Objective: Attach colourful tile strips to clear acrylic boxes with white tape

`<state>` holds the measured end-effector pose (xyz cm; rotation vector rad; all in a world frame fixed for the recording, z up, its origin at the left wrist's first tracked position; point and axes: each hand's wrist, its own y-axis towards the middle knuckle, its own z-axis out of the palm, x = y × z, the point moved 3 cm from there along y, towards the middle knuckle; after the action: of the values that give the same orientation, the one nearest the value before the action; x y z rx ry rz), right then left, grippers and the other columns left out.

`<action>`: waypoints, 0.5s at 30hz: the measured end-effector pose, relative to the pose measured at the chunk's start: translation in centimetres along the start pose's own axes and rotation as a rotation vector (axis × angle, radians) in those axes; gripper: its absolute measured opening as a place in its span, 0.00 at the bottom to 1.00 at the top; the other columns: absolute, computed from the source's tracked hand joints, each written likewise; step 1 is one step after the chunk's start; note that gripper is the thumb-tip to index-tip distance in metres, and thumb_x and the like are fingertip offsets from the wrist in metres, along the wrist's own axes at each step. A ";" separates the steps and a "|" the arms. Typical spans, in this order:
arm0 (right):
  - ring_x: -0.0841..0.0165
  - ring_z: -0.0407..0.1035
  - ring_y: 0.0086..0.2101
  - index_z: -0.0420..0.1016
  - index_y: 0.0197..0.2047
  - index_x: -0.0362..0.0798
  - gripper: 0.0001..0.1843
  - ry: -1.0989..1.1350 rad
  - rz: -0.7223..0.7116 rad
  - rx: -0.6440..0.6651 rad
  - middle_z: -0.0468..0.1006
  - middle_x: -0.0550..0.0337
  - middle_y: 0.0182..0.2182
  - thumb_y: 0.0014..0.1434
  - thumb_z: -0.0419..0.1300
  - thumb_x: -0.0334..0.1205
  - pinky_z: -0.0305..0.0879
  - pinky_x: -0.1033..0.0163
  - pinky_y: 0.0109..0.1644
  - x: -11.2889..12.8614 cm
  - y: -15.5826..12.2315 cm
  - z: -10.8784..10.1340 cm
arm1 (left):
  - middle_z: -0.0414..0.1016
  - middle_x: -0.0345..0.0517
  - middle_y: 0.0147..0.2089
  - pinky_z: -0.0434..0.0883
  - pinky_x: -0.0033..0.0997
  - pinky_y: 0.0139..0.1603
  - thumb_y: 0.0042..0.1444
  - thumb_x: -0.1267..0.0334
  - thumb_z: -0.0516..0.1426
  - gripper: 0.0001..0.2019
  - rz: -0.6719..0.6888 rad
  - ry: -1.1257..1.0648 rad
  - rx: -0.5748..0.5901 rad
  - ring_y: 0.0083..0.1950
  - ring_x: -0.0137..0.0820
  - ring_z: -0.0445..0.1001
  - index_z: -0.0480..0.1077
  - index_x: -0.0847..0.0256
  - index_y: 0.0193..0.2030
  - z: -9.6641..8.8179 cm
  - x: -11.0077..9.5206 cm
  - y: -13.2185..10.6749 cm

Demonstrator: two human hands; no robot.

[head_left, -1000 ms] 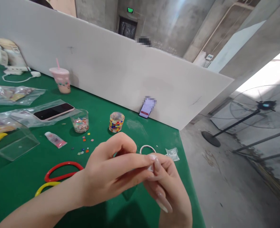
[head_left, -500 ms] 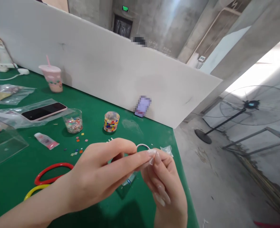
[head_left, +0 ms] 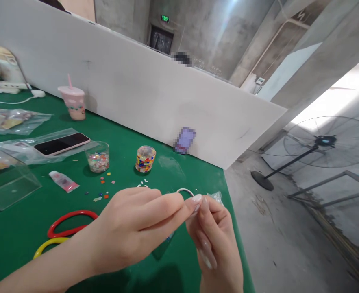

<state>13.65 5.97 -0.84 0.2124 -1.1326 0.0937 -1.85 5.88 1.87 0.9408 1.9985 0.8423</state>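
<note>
My left hand (head_left: pixel 136 228) reaches across from the left, fingers bent, its thumb and fingertips pinched close against my right hand (head_left: pixel 217 236). The fingers of that hand are curled too, with thumb and forefinger pressed together. Whatever lies between the fingertips is too small and covered to name. A thin pale ring-shaped band (head_left: pixel 184 190) shows just behind the fingers; whether it is held or lies on the table I cannot tell. Under the left wrist are the red scissor handle (head_left: pixel 71 212) and a yellow handle (head_left: pixel 46 243). Small white pieces (head_left: pixel 143 183) lie just beyond the left knuckles.
On the green table (head_left: pixel 121 134) stand a decorated mosaic cup (head_left: pixel 145 159), a clear cup of small pieces (head_left: pixel 98 158) and a pink tumbler (head_left: pixel 73 101). A tube (head_left: pixel 64 181) and a phone (head_left: pixel 62 144) lie left. A white partition (head_left: pixel 136 89) runs behind.
The view has shifted a little, so everything sits slightly lower and to the right. My left fingers have folded closer together, while both sets of fingertips stay together.
</note>
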 end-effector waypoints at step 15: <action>0.85 0.35 0.11 0.75 0.27 0.49 0.24 0.012 0.062 0.015 0.50 0.79 0.09 0.65 0.71 0.58 0.34 0.75 0.15 0.2 -0.8 -0.1 | 0.67 0.32 0.25 0.65 0.20 0.28 0.81 0.62 0.49 0.19 0.038 -0.010 -0.113 0.25 0.22 0.62 0.74 0.58 0.38 0.5 -0.4 -0.7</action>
<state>14.02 5.19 -0.78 0.1899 -1.1270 0.1578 -1.43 5.31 1.20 0.9189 1.9087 0.9594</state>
